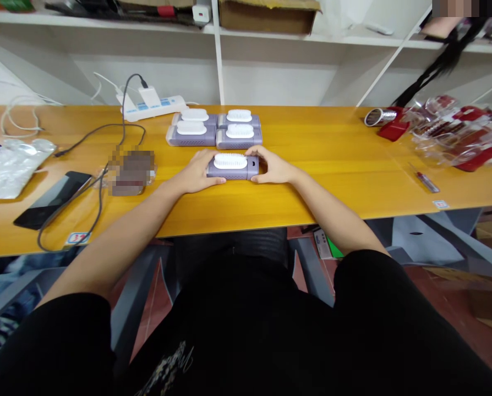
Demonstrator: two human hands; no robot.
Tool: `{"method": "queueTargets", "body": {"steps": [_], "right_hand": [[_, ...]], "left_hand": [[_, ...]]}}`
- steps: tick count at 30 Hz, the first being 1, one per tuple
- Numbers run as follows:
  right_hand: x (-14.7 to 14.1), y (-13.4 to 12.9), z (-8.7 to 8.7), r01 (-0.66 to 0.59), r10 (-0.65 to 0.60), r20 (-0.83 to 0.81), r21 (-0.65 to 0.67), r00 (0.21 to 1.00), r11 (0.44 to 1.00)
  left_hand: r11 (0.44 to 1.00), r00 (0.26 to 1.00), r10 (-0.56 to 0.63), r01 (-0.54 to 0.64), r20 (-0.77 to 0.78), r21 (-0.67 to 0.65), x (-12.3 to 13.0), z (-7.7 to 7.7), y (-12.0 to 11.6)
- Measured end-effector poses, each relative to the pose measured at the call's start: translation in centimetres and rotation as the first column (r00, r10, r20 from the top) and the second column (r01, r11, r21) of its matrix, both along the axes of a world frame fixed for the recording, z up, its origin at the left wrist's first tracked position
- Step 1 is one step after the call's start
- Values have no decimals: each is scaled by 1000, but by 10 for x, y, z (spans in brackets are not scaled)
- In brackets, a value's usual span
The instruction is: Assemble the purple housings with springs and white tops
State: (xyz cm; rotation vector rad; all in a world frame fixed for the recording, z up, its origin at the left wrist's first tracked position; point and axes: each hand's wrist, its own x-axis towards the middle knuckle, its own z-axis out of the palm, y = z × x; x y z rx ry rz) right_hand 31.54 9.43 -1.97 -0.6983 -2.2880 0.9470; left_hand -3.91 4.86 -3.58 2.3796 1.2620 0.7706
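A purple-grey box (pixel 233 173) lies on the yellow table in front of me, with a white bristled brush (pixel 230 160) on top of it. My left hand (pixel 198 173) wraps the box's left end, thumb along its front side. At the right end, my right hand (pixel 271 166) curves round the box with thumb and fingers on its edges. Just behind, several like boxes (pixel 191 136) stand in two pairs, each with a white brush (pixel 240 131) on top.
Left of me lie a black phone (pixel 54 199), a grey cable (pixel 100 203), a blurred-out item (pixel 131 171) and a clear plastic bag (pixel 12 168). A white power strip (pixel 154 108) sits at the back. Rightward are a metal grater drum (pixel 380 117), red-and-clear plastic parts (pixel 456 132) and a small tube (pixel 427 182).
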Motion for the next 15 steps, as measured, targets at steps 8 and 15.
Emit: {"method": "queueTargets", "body": {"steps": [8, 15], "right_hand": [[1, 3, -1, -41, 40, -22, -44, 999, 998], [3, 10, -3, -88, 82, -71, -78, 994, 993]], "left_hand": [[1000, 1000, -14, 14, -1, -5, -2, 2, -1], [1000, 1000, 1, -1, -3, 11, 3, 2, -4]]}}
